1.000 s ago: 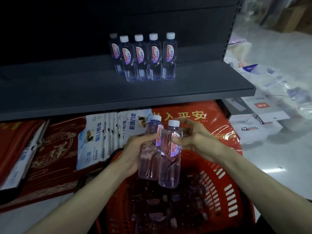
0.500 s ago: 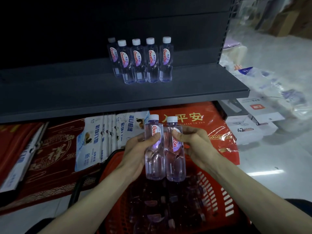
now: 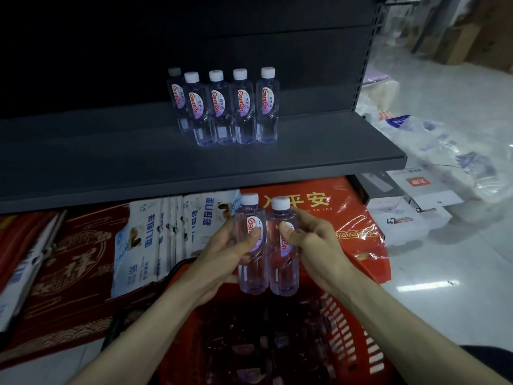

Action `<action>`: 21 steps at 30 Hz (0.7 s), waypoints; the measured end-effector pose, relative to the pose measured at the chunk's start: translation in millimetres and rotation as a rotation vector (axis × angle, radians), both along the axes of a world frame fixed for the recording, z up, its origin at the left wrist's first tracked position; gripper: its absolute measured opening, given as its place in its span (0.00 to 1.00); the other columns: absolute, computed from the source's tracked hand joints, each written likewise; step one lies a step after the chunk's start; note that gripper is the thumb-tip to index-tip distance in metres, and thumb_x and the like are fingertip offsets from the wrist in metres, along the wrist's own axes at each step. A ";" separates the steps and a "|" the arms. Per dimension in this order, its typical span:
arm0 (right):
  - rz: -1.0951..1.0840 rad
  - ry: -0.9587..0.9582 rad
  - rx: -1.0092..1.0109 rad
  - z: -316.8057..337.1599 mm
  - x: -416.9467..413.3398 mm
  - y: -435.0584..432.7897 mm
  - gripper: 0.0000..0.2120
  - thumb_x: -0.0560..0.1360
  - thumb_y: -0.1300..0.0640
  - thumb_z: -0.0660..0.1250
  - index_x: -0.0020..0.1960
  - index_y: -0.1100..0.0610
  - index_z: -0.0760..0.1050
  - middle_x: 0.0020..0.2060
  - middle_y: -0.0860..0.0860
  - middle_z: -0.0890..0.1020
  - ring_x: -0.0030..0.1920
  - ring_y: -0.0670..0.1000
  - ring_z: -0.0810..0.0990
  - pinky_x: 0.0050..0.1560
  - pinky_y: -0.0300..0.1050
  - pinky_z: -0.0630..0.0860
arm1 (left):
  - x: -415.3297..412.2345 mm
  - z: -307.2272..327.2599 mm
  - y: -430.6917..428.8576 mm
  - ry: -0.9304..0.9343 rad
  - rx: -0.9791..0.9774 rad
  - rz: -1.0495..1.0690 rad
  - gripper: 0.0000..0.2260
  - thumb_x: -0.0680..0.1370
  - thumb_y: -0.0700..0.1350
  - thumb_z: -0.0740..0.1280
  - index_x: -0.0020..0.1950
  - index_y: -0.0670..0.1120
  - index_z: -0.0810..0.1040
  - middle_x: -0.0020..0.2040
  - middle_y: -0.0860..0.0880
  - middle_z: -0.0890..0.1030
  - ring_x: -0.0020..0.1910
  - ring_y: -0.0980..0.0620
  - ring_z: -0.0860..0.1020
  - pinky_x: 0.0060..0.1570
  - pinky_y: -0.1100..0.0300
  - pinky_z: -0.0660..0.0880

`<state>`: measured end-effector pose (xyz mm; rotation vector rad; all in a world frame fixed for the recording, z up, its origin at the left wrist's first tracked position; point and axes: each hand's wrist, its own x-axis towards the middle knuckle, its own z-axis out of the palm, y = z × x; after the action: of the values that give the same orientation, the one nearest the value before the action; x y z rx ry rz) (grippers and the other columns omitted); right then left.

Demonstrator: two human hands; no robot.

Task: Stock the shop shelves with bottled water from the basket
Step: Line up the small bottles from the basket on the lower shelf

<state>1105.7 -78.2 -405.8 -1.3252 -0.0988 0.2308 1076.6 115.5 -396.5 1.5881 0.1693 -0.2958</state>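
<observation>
Two clear water bottles with white caps stand upright side by side in the air over the red basket (image 3: 358, 332). My left hand (image 3: 222, 257) grips the left bottle (image 3: 251, 270), thumb on its label. My right hand (image 3: 313, 240) grips the right bottle (image 3: 283, 273). Both bottles sit just below the front edge of the dark grey shelf (image 3: 305, 159). On that shelf, several like bottles (image 3: 238, 107) stand in a row, one more behind at the left. Dim shapes of further bottles lie in the basket.
Under the shelf lie white and blue packets (image 3: 144, 243), dark red mats (image 3: 69, 259) and a red bag with gold lettering (image 3: 347, 218). White boxes (image 3: 408, 212) and plastic-wrapped goods (image 3: 449, 145) rest on the pale floor to the right.
Both hands have straightened the two tilted bottles upright and lifted them slightly toward the shelf edge; the view has shifted a little lower and left.
</observation>
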 end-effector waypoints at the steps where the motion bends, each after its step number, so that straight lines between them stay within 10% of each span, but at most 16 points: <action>1: 0.015 0.006 0.007 0.8 -0.2 0.8 0.20 0.82 0.69 0.64 0.73 0.61 0.74 0.59 0.60 0.86 0.61 0.62 0.84 0.62 0.58 0.81 | 0.6 0.8 1.4 -0.004 -0.003 0.004 0.18 0.76 0.61 0.72 0.66 0.69 0.76 0.61 0.53 0.84 0.59 0.46 0.85 0.53 0.36 0.83; 21: -0.121 -0.277 0.001 119.7 86.7 -26.5 0.18 0.82 0.67 0.65 0.69 0.54 0.77 0.55 0.46 0.87 0.56 0.54 0.87 0.54 0.53 0.85 | 115.4 98.5 -38.5 -0.378 0.040 -0.021 0.16 0.83 0.49 0.69 0.67 0.61 0.68 0.57 0.64 0.84 0.55 0.64 0.83 0.60 0.44 0.81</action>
<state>1192.5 -104.7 -286.1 -1.3514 -0.2515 -0.0561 1192.0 77.0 -298.0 1.6558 -0.1346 -0.0050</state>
